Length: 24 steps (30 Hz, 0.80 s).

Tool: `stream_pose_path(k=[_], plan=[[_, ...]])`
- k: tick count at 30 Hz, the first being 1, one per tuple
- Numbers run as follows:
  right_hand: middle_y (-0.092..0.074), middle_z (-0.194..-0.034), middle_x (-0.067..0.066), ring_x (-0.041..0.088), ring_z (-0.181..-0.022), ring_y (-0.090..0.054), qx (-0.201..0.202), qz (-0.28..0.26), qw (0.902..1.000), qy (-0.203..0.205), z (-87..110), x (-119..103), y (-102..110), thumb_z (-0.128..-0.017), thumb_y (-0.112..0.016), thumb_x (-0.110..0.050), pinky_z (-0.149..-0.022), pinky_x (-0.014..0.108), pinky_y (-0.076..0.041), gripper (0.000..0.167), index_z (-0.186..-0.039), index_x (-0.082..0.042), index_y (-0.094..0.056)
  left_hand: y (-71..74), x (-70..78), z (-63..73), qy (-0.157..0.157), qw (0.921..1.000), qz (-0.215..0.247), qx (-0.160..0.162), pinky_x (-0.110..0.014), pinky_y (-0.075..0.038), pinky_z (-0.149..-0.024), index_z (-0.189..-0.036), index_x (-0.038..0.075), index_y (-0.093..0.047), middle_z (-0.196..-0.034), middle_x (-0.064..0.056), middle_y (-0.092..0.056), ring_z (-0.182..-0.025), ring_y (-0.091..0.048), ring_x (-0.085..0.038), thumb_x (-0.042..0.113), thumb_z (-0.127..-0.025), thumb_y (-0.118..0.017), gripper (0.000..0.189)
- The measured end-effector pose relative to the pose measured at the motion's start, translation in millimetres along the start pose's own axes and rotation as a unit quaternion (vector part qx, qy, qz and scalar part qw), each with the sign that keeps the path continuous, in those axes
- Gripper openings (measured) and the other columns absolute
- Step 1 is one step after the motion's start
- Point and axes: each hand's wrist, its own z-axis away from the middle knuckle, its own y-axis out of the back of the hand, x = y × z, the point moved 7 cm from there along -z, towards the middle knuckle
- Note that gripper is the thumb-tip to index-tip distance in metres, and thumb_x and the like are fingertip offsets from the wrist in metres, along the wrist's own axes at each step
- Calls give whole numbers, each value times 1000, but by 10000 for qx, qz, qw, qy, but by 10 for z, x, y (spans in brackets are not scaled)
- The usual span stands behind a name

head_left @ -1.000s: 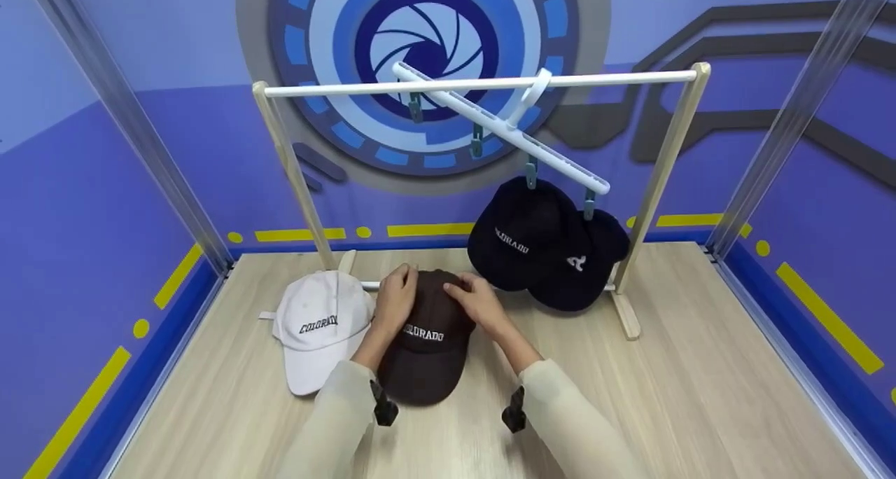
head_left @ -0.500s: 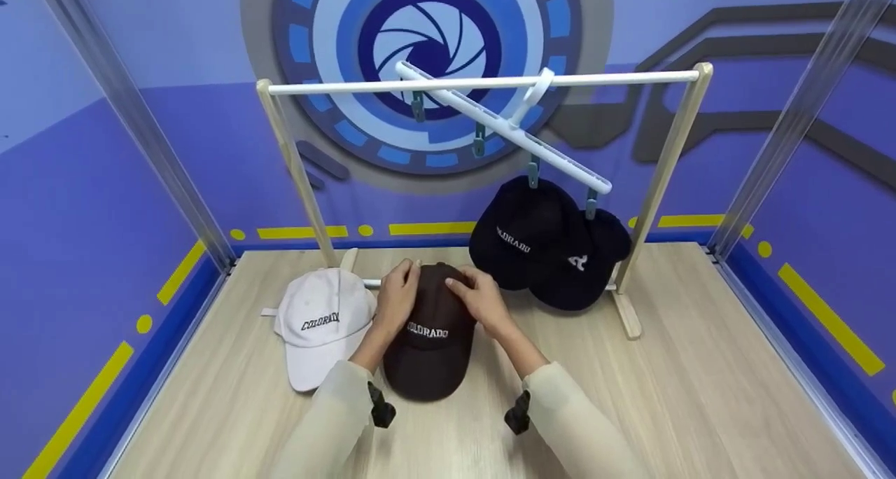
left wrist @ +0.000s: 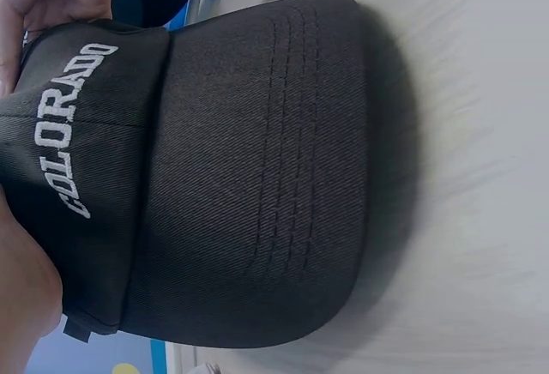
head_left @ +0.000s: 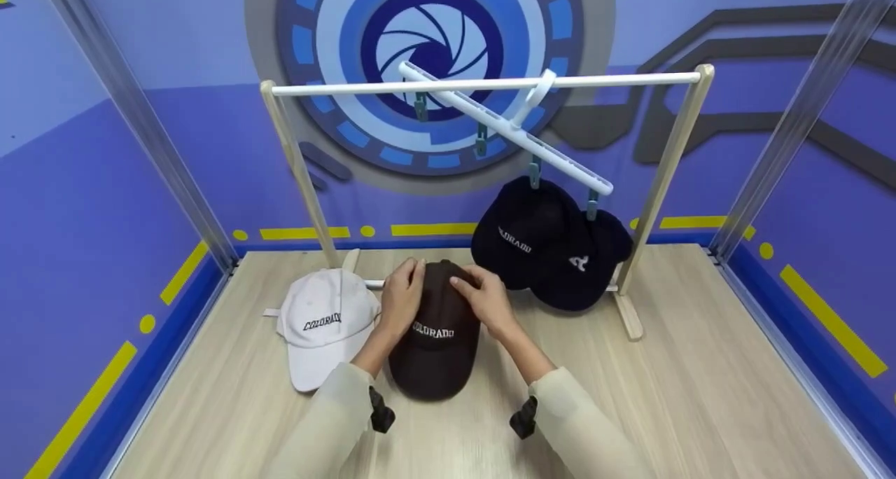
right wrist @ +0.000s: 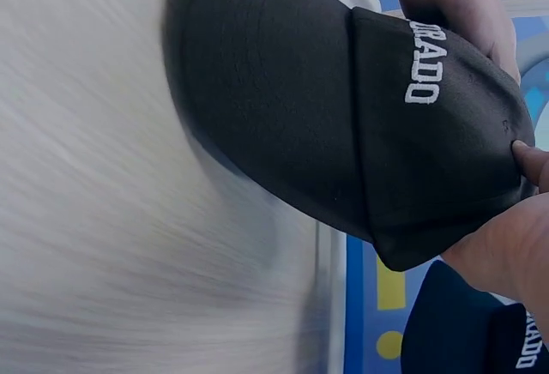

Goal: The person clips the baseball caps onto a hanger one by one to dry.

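Observation:
A dark brown baseball cap [head_left: 434,367] with white COLORADO lettering is held between both hands, brim toward the person. The left hand [head_left: 401,300] grips the crown's left side near the top. On the other side, the right hand [head_left: 492,304] pinches the crown, its thumb [right wrist: 533,164] on the front and its other fingers behind. A shadow falls under the brim in the left wrist view. Just left of the left hand lies a white COLORADO cap [head_left: 315,304] on the table. Two black caps [head_left: 514,255] hang behind the right hand.
A wooden-legged rack with a white top bar [head_left: 336,89] stands at the back. From it hangs a slanted white hanger [head_left: 490,118] with several grey-green clips [head_left: 481,143]; its two right clips hold the black caps. Blue-purple panels enclose the wooden table [head_left: 700,395].
The brown cap and both hands have shifted slightly right, and the cap's crown has risen a little. Both hands keep their hold. The white cap and black caps stay in place.

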Motion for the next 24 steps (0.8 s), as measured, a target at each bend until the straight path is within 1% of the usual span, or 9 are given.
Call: stream_pose_path(k=[6, 11, 15, 18, 20, 24], plan=[[-73, -98, 6, 16, -83, -64, 146, -29, 9999, 67, 21, -64, 31, -96, -71, -16, -72, 29, -52, 14, -108, -9, -75, 12, 91, -2, -189, 9997, 8, 131, -33, -39, -66, -81, 11, -54, -72, 0, -45, -70, -47, -19, 28, -108, -52, 32], [-73, -100, 10, 18, -82, -64, 265, -182, 9994, 87, 39, -109, 55, -96, -72, -18, -71, 31, -52, 16, -108, -8, -76, 13, 153, -18, -294, 9993, -5, 221, -33, -39, -66, -80, 10, -53, -72, -1, -46, -70, -48, -19, 25, -107, -53, 30], [-73, -103, 13, 19, -84, -64, 316, -291, 9991, 68, 54, -147, 55, -96, -71, -17, -72, 31, -51, 19, -111, -5, -75, 24, 200, -31, -388, 9986, 14, 365, -34, -41, -66, -79, 11, -53, -73, -2, -48, -70, -49, -19, 25, -107, -53, 31], [-72, -104, 16, 21, -85, -63, 364, -322, 9988, 74, 67, -188, 59, -97, -70, -13, -72, 32, -51, 20, -113, -2, -74, 27, 235, -36, -418, 9983, 39, 400, -35, -42, -66, -80, 11, -54, -74, -2, -50, -71, -50, -19, 28, -107, -52, 32], [-72, -105, 18, 23, -86, -64, 389, -335, 9986, 84, 86, -243, 66, -97, -69, -10, -73, 33, -52, 19, -113, 0, -73, 23, 252, -34, -425, 9983, 56, 394, -36, -44, -68, -82, 11, -57, -75, -2, -53, -72, -52, -19, 29, -107, -52, 31], [-71, -105, 19, 26, -87, -65, 342, -338, 9988, 112, 179, -445, 82, -97, -67, -6, -75, 34, -52, 19, -113, 2, -72, 19, 273, -19, -387, 9985, 83, 373, -36, -46, -70, -86, 11, -60, -78, -3, -57, -75, -55, -19, 29, -108, -51, 30]])
